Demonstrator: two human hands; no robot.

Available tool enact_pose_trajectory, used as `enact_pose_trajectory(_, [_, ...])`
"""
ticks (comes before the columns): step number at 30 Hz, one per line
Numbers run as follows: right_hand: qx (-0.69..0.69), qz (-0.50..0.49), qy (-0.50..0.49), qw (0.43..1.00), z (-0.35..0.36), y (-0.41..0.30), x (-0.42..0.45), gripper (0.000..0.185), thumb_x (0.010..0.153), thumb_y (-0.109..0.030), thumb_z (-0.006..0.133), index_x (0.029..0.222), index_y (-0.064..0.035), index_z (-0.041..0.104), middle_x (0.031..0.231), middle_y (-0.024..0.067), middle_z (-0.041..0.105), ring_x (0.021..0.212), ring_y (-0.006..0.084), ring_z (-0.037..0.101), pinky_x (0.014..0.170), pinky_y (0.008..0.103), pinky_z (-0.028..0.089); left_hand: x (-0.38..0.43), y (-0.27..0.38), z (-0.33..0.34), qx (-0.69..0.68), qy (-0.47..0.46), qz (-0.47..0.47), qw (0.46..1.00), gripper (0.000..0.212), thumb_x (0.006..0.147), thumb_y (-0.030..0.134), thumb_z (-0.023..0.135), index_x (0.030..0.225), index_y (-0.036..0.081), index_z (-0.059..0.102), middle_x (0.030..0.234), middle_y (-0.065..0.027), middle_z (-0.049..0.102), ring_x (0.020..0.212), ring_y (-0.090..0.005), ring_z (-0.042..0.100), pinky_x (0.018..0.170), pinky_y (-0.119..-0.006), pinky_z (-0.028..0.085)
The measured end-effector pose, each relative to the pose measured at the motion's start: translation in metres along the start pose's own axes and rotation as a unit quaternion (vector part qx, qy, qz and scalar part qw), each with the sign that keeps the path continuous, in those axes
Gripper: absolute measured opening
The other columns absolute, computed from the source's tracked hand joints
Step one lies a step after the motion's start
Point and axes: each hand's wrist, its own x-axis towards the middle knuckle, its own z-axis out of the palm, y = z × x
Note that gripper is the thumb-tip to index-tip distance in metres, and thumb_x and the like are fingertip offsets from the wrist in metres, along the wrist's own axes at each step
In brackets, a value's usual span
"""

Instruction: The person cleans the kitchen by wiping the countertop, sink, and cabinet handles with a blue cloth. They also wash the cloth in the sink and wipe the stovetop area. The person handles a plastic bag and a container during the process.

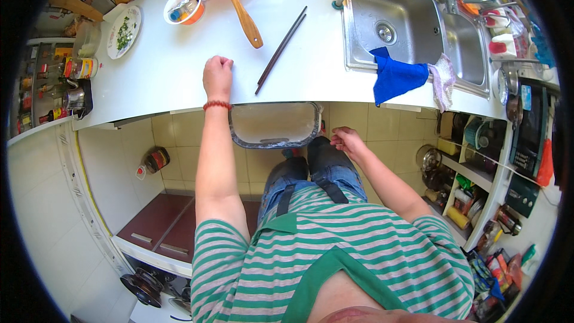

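Note:
My left hand, with a red bead bracelet at the wrist, rests on the white countertop near its front edge. Its fingers are curled in, and nothing shows in them. A pair of dark chopsticks lies to its right, and a wooden spatula lies beyond it. Below counter level, my right hand hangs beside my knee with loosely bent fingers and no object visible in it. Between my forearms stands a bin-like container with a dark rim, partly under the counter edge.
A steel sink has a blue cloth and a pale cloth over its front edge. On the left are a plate of chopped greens, a plastic tub and condiment jars. A dark bottle stands low left.

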Motion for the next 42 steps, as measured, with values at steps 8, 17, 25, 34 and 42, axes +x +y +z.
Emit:
enact_pose_trajectory(8, [0.002,-0.024,0.025,0.999,-0.007,0.009,-0.012,0.025,0.088,-0.027,0.055,0.100,-0.0044,0.057,0.081,0.0046,0.060,0.068,0.0122,0.060,0.056,0.0221,0.046,-0.144,0.032,-0.024,-0.180,-0.156,0.019,0.971,0.006,0.082,0.006,0.060,0.082,0.001,0.057,0.075,-0.0084,0.060,0.068,-0.0180,0.056,0.064,-0.029,0.046])
enact_pose_trajectory(17, [-0.023,-0.053,0.032,0.998,-0.002,0.011,-0.021,0.027,0.088,-0.025,0.057,0.100,-0.0019,0.057,0.083,0.0063,0.061,0.067,0.0121,0.060,0.054,0.0216,0.044,-0.106,0.069,-0.017,0.014,-0.022,0.211,0.977,0.022,0.078,0.008,0.064,0.096,0.002,0.052,0.085,-0.0136,0.058,0.082,-0.0319,0.055,0.081,-0.041,0.045])
enact_pose_trajectory(25, [-0.095,-0.139,0.012,0.986,0.019,0.004,-0.053,0.020,0.089,-0.024,0.055,0.097,-0.0050,0.059,0.080,0.0037,0.062,0.065,0.0094,0.059,0.054,0.0213,0.044,-0.062,0.068,0.027,0.217,-0.134,0.127,0.958,0.014,0.078,0.002,0.052,0.090,-0.006,0.050,0.088,-0.0233,0.058,0.079,-0.0360,0.062,0.069,-0.041,0.054])
enact_pose_trajectory(34, [-0.091,-0.314,-0.031,0.945,0.072,-0.068,-0.085,0.024,0.090,-0.019,0.056,0.105,-0.0006,0.054,0.084,0.0029,0.061,0.071,0.0096,0.058,0.060,0.0224,0.047,-0.118,0.096,0.017,0.059,-0.218,0.091,0.970,0.020,0.090,0.016,0.040,0.092,-0.004,0.043,0.081,-0.0276,0.058,0.078,-0.0427,0.059,0.067,-0.050,0.048])
enact_pose_trajectory(42, [0.091,-0.310,-0.035,0.946,0.073,-0.136,-0.088,0.016,0.094,-0.015,0.043,0.101,-0.0025,0.050,0.066,-0.0004,0.049,0.055,0.0087,0.046,0.053,0.0225,0.041,-0.194,0.166,0.014,-0.110,-0.212,0.188,0.953,0.024,0.091,0.022,0.045,0.096,-0.001,0.048,0.086,-0.0256,0.057,0.080,-0.0421,0.056,0.069,-0.050,0.044])
